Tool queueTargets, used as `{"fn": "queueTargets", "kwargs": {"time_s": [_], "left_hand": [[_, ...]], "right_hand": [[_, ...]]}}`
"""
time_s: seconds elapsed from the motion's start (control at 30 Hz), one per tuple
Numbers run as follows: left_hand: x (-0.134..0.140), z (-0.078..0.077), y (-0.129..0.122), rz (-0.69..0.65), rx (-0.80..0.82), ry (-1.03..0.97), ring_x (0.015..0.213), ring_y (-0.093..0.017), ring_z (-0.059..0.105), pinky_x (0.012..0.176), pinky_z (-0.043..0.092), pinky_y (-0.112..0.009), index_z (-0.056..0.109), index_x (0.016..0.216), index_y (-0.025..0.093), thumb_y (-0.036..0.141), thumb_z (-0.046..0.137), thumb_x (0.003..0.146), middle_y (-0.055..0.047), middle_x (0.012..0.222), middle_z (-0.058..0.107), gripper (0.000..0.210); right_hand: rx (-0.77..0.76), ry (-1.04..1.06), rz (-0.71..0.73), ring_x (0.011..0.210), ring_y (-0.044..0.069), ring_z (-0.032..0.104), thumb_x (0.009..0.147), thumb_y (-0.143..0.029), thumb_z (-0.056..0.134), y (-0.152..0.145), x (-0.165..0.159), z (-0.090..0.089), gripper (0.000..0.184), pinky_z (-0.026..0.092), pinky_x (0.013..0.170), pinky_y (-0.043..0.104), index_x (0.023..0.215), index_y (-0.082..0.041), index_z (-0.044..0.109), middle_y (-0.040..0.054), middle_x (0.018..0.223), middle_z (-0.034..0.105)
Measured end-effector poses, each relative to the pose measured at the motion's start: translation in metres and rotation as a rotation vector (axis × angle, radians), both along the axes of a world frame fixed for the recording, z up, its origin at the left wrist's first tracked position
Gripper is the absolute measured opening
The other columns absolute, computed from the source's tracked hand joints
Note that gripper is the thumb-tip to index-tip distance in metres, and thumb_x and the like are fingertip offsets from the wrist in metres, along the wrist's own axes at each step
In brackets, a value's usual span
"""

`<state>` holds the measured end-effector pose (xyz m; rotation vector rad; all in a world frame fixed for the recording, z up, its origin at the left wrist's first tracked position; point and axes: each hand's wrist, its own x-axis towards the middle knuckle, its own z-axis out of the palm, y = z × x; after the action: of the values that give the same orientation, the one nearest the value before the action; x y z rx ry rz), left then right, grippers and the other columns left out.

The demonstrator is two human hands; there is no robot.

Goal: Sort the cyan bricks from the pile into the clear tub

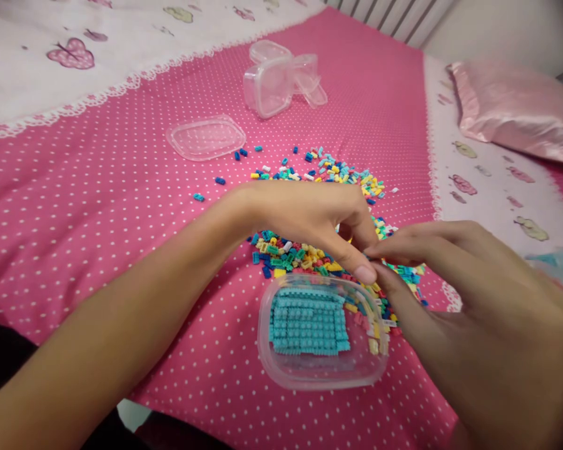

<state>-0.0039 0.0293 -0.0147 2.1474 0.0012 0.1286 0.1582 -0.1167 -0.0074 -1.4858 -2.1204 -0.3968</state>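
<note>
At lower centre, the turquoise brick slab (309,324) is seen lying lengthwise left-to-right inside the clear container (323,380), below the nearer left hand (309,209) and left of the right hand (488,306), both with fingers nearly closed, though whether anything is pinched cannot be told.

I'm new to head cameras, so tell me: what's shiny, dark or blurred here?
Head view: the pink pillow has a glossy sheen; head view: pale highlights edge the clear container beside the loose bricks; head view: the bluish thing at the right edge is too blurred to name; head view: the top-right corner falls dark.
</note>
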Motion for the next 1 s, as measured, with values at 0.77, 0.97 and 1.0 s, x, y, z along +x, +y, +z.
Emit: {"fn": "queueTargets", "kwargs": {"time_s": [0.77,0.97,1.0], "left_hand": [[-0.005,-0.003,0.006,0.163,0.152,0.047,0.067,-0.008,0.063,0.062,0.041,-0.018,0.079,0.086,0.018,0.027,0.072,0.085,0.002,0.075,0.075,0.012],[-0.007,-0.003,0.009,0.243,0.169,0.015,0.069,-0.009,0.061,0.066,0.040,-0.021,0.080,0.084,0.017,0.030,0.072,0.084,0.000,0.076,0.075,0.015],[-0.007,-0.004,0.009,0.239,0.175,0.018,0.069,-0.009,0.061,0.066,0.040,-0.021,0.080,0.085,0.017,0.030,0.072,0.084,0.000,0.077,0.076,0.015]], "right_hand": [[-0.289,0.068,-0.014,0.071,0.011,0.071,0.086,-0.021,0.069,-0.004,0.004,0.000,0.005,0.046,0.060,0.024,0.088,-0.025,0.072,-0.0050,0.083,0.073],[-0.409,-0.131,0.202,0.072,0.012,0.061,0.085,-0.022,0.069,-0.015,0.011,-0.006,0.008,0.041,0.063,0.026,0.088,-0.029,0.068,-0.0028,0.085,0.062],[-0.411,-0.145,0.208,0.073,0.013,0.059,0.084,-0.021,0.071,-0.016,0.010,-0.010,0.009,0.039,0.065,0.028,0.087,-0.029,0.068,-0.0032,0.083,0.061]]}}
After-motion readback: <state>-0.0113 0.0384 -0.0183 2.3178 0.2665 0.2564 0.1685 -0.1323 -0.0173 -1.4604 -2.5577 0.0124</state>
